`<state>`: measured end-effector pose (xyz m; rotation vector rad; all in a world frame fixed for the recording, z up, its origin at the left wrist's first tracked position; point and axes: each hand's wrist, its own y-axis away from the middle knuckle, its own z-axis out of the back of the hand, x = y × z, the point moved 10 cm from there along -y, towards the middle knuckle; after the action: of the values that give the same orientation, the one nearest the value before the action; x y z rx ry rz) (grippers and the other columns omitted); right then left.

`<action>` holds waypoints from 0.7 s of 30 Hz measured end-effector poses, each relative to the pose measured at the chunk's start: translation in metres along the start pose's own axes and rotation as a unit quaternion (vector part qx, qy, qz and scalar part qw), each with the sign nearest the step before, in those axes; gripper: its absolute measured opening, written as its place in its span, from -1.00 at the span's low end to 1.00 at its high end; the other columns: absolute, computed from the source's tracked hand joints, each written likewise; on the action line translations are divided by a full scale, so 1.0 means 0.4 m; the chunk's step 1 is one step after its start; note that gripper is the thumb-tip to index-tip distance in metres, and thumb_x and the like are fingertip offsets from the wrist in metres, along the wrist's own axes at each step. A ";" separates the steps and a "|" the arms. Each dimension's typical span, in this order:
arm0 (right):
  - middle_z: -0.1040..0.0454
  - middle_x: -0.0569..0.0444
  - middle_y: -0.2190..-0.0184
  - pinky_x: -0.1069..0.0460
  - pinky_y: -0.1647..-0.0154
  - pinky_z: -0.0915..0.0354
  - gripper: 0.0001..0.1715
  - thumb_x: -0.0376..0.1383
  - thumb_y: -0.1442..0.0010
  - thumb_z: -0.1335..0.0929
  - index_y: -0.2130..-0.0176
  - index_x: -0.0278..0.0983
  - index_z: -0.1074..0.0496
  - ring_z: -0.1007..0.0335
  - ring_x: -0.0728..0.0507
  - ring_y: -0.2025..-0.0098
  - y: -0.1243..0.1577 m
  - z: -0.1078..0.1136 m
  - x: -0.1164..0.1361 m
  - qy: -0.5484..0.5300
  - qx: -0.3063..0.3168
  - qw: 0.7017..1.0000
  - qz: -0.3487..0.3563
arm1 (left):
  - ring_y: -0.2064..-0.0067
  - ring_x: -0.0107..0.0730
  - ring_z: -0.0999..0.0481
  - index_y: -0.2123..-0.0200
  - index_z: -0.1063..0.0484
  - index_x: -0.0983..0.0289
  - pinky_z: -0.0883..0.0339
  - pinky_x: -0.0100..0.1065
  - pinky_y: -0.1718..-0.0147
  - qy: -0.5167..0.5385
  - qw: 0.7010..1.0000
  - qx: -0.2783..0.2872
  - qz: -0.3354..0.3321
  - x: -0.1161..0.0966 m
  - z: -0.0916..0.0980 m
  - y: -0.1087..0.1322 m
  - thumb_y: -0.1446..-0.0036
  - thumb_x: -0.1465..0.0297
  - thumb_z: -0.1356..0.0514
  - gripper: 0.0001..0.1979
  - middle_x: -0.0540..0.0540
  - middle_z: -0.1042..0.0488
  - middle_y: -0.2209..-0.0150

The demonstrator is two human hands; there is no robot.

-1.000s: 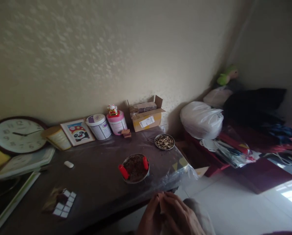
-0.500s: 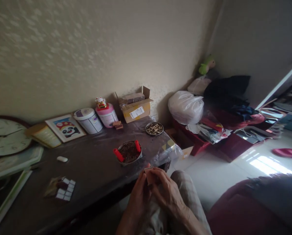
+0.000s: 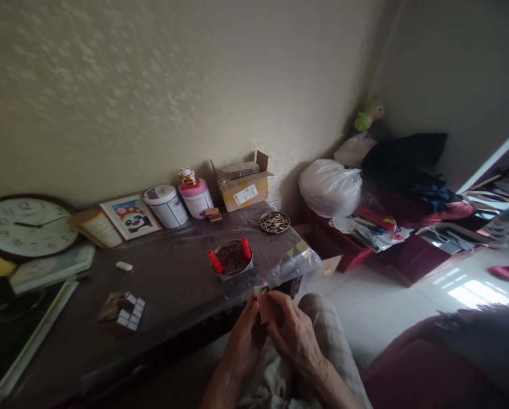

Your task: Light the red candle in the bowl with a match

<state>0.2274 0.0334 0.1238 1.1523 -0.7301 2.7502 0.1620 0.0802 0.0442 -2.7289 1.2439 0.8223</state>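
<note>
A matchbox [image 3: 268, 309], its reddish-brown side toward me, is held above my lap near the table's front edge. My left hand [image 3: 245, 335] grips it from the left, thumb along its edge. From the right, my right hand [image 3: 297, 329] has its fingers closed around the same box. The box's far end appears to be open, but what is inside is too small to make out. Just beyond my hands stands a bowl [image 3: 234, 274] of dark, crumbly material with two red sticks [image 3: 215, 261] in it. A round dish [image 3: 275, 232] of loose matches [image 3: 274, 220] lies farther back.
Along the wall are a clock [image 3: 28, 227], a panda picture [image 3: 130, 218], two tubs [image 3: 166, 207], small matchboxes [image 3: 213, 215] and an open carton [image 3: 246, 193]. Puzzle cubes [image 3: 132, 311] lie on the table [image 3: 173, 284] at left. Bags [image 3: 331, 187] and boxes crowd the right.
The view has shifted left, bringing more of the clock in. My hands have stayed together on the matchbox, and more of its brown side and far end shows.
</note>
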 end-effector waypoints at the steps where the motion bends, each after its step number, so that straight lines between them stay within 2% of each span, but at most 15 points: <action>1: -0.46 -0.03 0.02 -0.03 0.04 -0.41 -0.46 -0.45 -0.06 -0.27 -0.05 -0.19 -0.25 -0.47 -0.16 0.05 -0.001 0.000 0.001 -0.015 0.024 1.000 -0.004 | -0.09 -0.21 -0.45 -0.06 -0.45 0.15 -0.26 -0.26 -0.07 0.013 1.000 0.002 0.005 0.000 0.003 0.001 -0.17 0.33 -0.20 -0.63 0.08 -0.56 0.00; 4: -0.50 0.04 0.04 0.02 0.03 -0.40 -0.47 -0.34 -0.13 -0.34 -0.10 -0.16 -0.26 -0.47 -0.13 0.06 -0.007 0.011 -0.008 -0.066 0.096 0.992 -0.049 | 0.20 -0.35 -0.56 -0.06 -0.45 0.14 -0.38 -0.32 0.16 0.071 0.997 -0.010 0.027 0.004 0.026 0.004 -0.22 0.33 -0.13 -0.66 0.09 -0.61 0.20; 7: -0.55 0.09 0.16 0.02 0.08 -0.41 -0.70 -0.27 -0.22 -0.31 0.02 -0.15 -0.39 -0.49 -0.11 0.14 -0.018 0.039 -0.029 -0.069 0.110 0.987 -0.094 | 0.41 -0.43 -0.52 -0.03 -0.46 0.18 -0.37 -0.37 0.36 0.098 0.993 -0.028 0.063 0.023 0.051 0.007 -0.24 0.33 -0.09 -0.68 0.11 -0.59 0.33; 9: -0.56 0.09 0.23 0.03 0.11 -0.40 -0.79 -0.30 -0.24 -0.27 0.14 -0.17 -0.45 -0.50 -0.10 0.19 -0.029 0.051 -0.033 -0.063 0.099 0.989 -0.088 | 0.44 -0.43 -0.49 -0.04 -0.45 0.21 -0.33 -0.38 0.42 0.094 0.992 -0.034 0.080 0.035 0.058 0.012 -0.23 0.33 -0.10 -0.67 0.12 -0.57 0.35; 14: -0.53 0.07 0.26 0.05 0.16 -0.41 -0.78 -0.39 -0.24 -0.25 0.26 -0.18 -0.47 -0.49 -0.08 0.21 -0.051 0.031 -0.029 -0.034 0.099 0.994 -0.029 | 0.37 -0.40 -0.51 -0.08 -0.40 0.24 -0.31 -0.40 0.41 0.056 0.991 -0.085 0.091 0.045 0.074 0.027 -0.19 0.36 -0.15 -0.63 0.11 -0.58 0.29; 17: -0.52 0.06 0.23 0.10 0.21 -0.40 -0.76 -0.43 -0.24 -0.25 0.27 -0.20 -0.48 -0.48 -0.05 0.24 -0.055 -0.001 -0.028 0.029 0.135 0.990 0.002 | 0.36 -0.40 -0.51 -0.03 -0.44 0.23 -0.26 -0.42 0.46 0.017 0.992 -0.094 0.087 0.044 0.081 0.029 -0.18 0.36 -0.16 -0.67 0.09 -0.60 0.29; 21: -0.49 0.09 0.30 0.16 0.38 -0.32 -0.77 -0.45 -0.25 -0.26 0.27 -0.23 -0.48 -0.43 0.00 0.37 -0.057 -0.041 -0.022 0.151 0.199 0.967 0.047 | 0.42 -0.45 -0.49 0.07 -0.49 0.24 -0.21 -0.42 0.49 -0.015 0.992 -0.097 0.079 0.044 0.092 0.025 -0.18 0.34 -0.15 -0.73 0.06 -0.59 0.34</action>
<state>0.2286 0.0621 0.1168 0.7231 -0.2073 3.1453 0.1477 0.0700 0.0061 -2.7787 1.4625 1.0459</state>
